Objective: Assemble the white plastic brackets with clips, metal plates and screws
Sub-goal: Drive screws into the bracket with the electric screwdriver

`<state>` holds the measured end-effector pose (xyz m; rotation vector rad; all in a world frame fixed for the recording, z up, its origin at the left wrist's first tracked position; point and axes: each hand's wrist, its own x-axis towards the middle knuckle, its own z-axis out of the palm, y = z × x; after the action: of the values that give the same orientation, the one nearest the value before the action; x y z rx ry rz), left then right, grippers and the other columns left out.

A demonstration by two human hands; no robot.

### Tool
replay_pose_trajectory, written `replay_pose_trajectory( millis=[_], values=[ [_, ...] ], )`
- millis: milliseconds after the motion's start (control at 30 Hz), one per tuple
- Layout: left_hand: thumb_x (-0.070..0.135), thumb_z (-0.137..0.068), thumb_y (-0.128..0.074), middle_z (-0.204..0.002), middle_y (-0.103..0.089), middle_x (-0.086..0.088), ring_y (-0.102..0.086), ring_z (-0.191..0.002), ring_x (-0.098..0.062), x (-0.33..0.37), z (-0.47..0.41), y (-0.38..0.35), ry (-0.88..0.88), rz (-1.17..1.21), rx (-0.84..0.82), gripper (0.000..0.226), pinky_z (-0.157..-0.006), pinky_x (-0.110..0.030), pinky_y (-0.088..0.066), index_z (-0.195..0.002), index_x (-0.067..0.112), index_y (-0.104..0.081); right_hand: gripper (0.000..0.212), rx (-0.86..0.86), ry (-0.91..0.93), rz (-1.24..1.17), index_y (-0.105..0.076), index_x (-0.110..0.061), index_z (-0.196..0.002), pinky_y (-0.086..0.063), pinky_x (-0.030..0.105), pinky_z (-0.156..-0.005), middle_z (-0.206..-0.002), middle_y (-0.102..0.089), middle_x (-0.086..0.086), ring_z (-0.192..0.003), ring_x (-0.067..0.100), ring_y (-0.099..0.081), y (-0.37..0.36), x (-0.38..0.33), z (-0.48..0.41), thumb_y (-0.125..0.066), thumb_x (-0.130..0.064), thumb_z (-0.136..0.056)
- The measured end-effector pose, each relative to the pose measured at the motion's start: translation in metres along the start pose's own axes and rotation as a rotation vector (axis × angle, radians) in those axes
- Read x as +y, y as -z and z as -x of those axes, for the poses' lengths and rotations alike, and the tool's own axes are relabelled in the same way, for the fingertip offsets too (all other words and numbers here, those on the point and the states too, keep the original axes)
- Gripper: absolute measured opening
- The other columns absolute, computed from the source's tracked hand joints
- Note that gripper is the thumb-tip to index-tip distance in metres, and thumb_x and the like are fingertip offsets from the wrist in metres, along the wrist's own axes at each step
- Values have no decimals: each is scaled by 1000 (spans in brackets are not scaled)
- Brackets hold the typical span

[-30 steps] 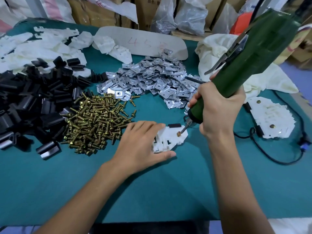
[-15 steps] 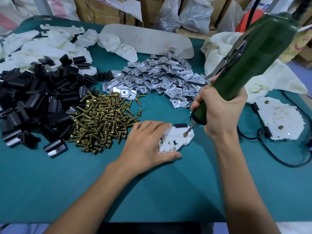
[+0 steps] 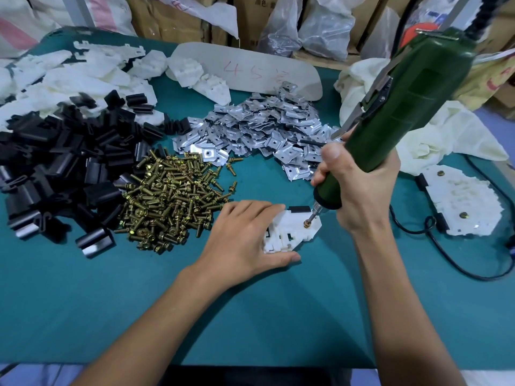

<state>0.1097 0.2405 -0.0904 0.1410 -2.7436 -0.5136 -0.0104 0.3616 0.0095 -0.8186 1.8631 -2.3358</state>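
Head view, left hand (image 3: 242, 238) flat on one bracket (image 3: 292, 231), right hand (image 3: 362, 190) gripping one screwdriver (image 3: 404, 107)

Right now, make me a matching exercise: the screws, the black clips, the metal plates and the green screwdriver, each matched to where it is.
1 screws
2 black clips
3 metal plates
4 green screwdriver

A gripped by the right hand
B heap at the left edge of the table
C heap just left of the left hand
D heap beyond the white bracket under the bit

Pairs: 1-C, 2-B, 3-D, 4-A
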Motion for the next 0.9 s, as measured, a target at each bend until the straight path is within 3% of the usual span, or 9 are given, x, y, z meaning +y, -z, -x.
replay_pose_trajectory(
  millis=[67, 167, 267, 900],
  values=[
    [89, -75, -46, -126, -61, 13, -51, -115, -11, 0, 0, 0, -1, 2, 1, 89, -98, -28, -31, -138, 26, -54, 58, 7, -36, -35, -54, -9, -82, -48, 35, -51, -61, -55, 6, -45, 24, -53, 1, 1, -3, -89, -53, -70],
    [89, -75, -46, -126, -61, 13, -52, -115, -11, -1, 1, -1, -3, 9, 7, 90, -98, -28, -31, -138, 26, -54, 36, 27, -33, -11, -59, -14, -77, -48, 34, -51, -56, -57, 3, -43, 24, -52, 3, 3, -5, -83, -41, -78],
    [89, -74, -47, -125, -61, 12, -53, -115, -12, -1, 0, -2, -8, 6, 15, 90, -98, -30, -32, -138, 25, -55, 30, 32, -23, -10, -62, -18, -73, -47, 33, -50, -54, -58, 2, -41, 24, -52, 1, 3, -3, -83, -39, -79],
    [87, -75, -49, -127, -61, 11, -51, -116, -12, 1, 1, -1, -3, -15, 16, 90, -98, -30, -31, -139, 24, -54, 35, 113, -49, -71, -56, -5, -82, -45, 33, -48, -52, -53, 5, -37, 23, -48, 5, 13, -9, -80, -30, -81]
  ],
)
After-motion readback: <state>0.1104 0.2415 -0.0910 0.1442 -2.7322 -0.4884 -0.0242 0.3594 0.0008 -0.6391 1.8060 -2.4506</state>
